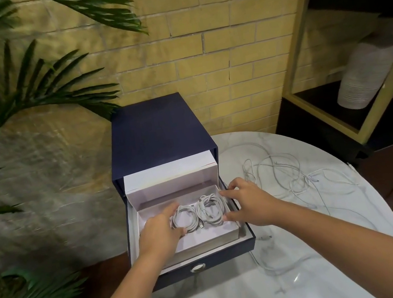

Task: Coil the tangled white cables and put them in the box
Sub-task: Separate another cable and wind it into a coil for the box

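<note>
Two white cable coils, the left coil (pixel 183 219) and the right coil (pixel 210 209), lie side by side in the white tray (pixel 205 239) of the navy box (pixel 158 129). My left hand (pixel 158 233) pinches the left coil; my right hand (pixel 245 200) has its fingers spread against the right coil. Right of the box, tangled cables (pixel 285 173) sprawl on the worktop (pixel 315 272).

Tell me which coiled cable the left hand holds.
The left coil, between the left hand's thumb and fingers; the right coil lies beside it, nearer the right hand.
</note>
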Demonstrator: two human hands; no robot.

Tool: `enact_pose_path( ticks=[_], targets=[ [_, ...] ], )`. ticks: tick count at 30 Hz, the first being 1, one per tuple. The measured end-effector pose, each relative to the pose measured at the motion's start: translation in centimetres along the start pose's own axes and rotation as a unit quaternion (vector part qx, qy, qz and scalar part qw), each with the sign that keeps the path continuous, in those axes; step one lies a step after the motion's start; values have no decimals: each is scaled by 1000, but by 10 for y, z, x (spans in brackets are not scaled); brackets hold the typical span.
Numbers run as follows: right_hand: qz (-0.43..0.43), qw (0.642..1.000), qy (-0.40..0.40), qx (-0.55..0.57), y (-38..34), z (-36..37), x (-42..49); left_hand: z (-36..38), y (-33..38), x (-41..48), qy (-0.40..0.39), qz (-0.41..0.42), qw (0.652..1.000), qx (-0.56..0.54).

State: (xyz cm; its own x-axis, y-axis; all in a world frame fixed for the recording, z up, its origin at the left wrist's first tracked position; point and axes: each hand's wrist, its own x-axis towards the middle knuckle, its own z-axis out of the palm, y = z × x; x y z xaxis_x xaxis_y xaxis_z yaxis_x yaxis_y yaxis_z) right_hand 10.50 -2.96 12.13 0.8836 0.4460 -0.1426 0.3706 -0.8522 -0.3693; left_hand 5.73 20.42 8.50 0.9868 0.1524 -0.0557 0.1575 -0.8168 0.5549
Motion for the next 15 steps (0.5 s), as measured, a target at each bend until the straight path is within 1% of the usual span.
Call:
enact_pose_path(
  ticks=[7,11,13,15],
  targets=[
    [0,1000,-5,10,1,-2,2,-3,8,1,-7,6,998,54],
    [-1,1000,-6,22,3,-1,3,-5,11,0,-20,12,998,57],
    [-3,999,1,39,6,-1,2,-7,14,-2,-13,18,998,57],
    [-3,998,17,68,10,-1,0,-9,20,-2,11,25,998,55]
  ],
)
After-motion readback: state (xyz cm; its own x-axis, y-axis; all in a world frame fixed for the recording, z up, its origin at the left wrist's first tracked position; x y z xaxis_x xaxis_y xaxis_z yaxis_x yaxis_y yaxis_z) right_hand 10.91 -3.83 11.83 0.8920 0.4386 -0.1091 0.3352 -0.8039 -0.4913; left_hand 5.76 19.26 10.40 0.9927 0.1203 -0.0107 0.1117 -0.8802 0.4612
